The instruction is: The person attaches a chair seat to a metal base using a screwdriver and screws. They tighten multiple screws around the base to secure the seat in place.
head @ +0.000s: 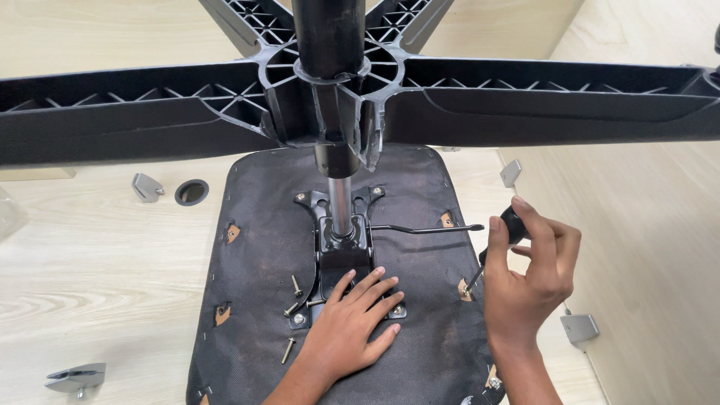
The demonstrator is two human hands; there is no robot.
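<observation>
An upturned chair seat (pixel 255 247) with black fabric lies on a pale wooden surface. A black metal mounting plate (pixel 341 244) is fixed at its middle, and a gas column (pixel 339 202) rises from it into the black star base (pixel 150 112) overhead. My left hand (pixel 352 322) lies flat on the near end of the plate, fingers spread. My right hand (pixel 529 277) grips a black-handled screwdriver (pixel 499 244), its tip down at a hole near the seat's right edge. Loose screws (pixel 294 289) lie on the fabric left of my left hand.
A thin lever (pixel 427 229) sticks out right from the plate. Grey metal brackets lie around: one (pixel 146 186) at left, one (pixel 75 377) at lower left, one (pixel 579 328) at right, one (pixel 510 172) at upper right. A round grommet hole (pixel 192 192) sits in the surface.
</observation>
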